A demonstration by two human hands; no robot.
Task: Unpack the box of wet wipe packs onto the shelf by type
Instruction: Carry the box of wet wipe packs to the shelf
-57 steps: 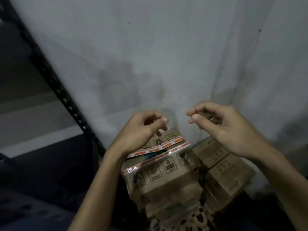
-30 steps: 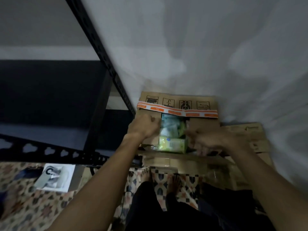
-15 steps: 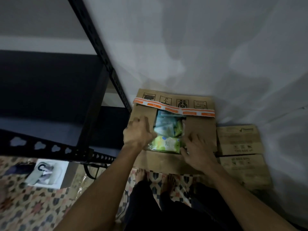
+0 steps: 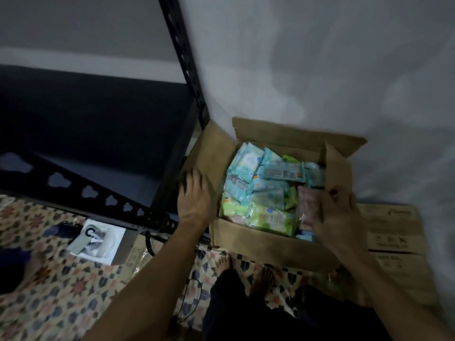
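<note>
The left hand (image 4: 194,198) presses flat on the box's left flap (image 4: 209,156); the right hand (image 4: 337,217) pushes back the right flap (image 4: 337,173), fingers loosely spread, holding nothing. The box (image 4: 270,244), beside the shelf (image 4: 98,124), is full of mixed wipe packs (image 4: 266,190). Best to spread both flaps fully, then lift one colour at a time.

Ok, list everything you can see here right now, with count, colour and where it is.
cardboard box: one, brown, open on the floor by the wall
wet wipe packs: many, blue, green and one pink, inside the box
closed cartons: at least two, brown, right of the box
shelf frame: one, black metal, left of the box
small white box: one, on the patterned floor
black cable: one, on the floor
left hand: pressing the left flap
right hand: at the right flap, blurred
feet: two, bare
</note>
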